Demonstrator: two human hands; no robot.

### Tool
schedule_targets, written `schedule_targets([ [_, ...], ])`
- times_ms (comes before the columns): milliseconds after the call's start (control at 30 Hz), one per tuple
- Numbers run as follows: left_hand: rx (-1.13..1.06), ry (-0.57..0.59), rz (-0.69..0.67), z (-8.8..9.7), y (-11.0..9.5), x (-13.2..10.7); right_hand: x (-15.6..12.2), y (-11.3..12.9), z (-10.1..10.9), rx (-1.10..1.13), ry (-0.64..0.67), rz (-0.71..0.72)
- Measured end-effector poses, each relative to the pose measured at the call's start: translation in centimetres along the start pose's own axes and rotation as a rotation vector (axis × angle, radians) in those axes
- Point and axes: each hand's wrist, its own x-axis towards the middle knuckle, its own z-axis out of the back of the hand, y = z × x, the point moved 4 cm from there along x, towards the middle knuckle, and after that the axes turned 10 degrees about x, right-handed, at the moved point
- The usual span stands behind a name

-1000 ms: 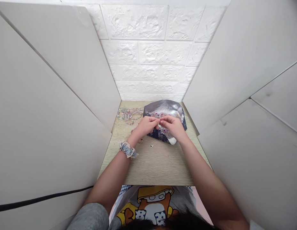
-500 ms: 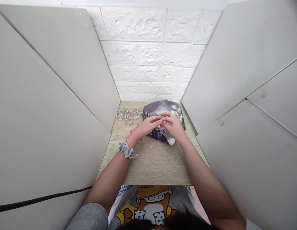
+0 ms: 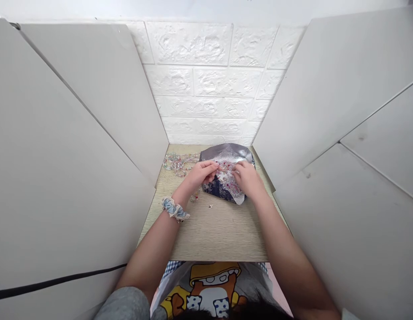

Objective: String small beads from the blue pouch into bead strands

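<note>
A dark blue patterned pouch with a silver lining [image 3: 228, 151] lies on the wooden tabletop. Loose pink, red and clear beads [image 3: 230, 181] fill its opened-out inside. My left hand [image 3: 203, 172] is over the pouch's left side, thumb and fingertips pinched together; whatever is between them is too small to make out. Over the right part of the beads, my right hand [image 3: 246, 177] has its fingers curled and drawn together, and what they hold cannot be told. A blue scrunchie [image 3: 175, 209] circles my left wrist.
Strings of pastel beads [image 3: 179, 163] lie at the back left, with more beads [image 3: 194, 195] below my left hand. A tiny bead or charm [image 3: 210, 206] rests on the tabletop [image 3: 222, 235]. White panels close in both sides; a white brick-pattern wall [image 3: 213, 80] stands behind.
My hands, whose fingertips met over the pouch, have moved apart. The right fingers have curled down among the beads, and the left fingers have drawn into a pinch.
</note>
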Motion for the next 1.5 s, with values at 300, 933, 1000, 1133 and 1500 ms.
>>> schedule_targets([
  [300,-0.267,-0.082,-0.119,0.3,-1.0,-0.2,0.1,0.6,-2.6,-0.172,0.178,0.043],
  [933,0.220,-0.120,0.102,-0.1,-0.1,0.1,0.4,1.2,-2.0,0.273,0.021,-0.093],
  [1000,0.231,-0.117,0.087,-0.1,0.0,0.2,0.5,1.1,-1.7,0.469,-0.025,-0.173],
  [1133,0.218,-0.108,0.113,-0.3,0.1,0.3,0.5,1.1,-2.0,0.966,-0.034,-0.308],
  [1500,0.427,-0.187,-0.086,0.0,-0.5,0.5,0.4,1.1,-2.6,1.335,-0.045,-0.509],
])
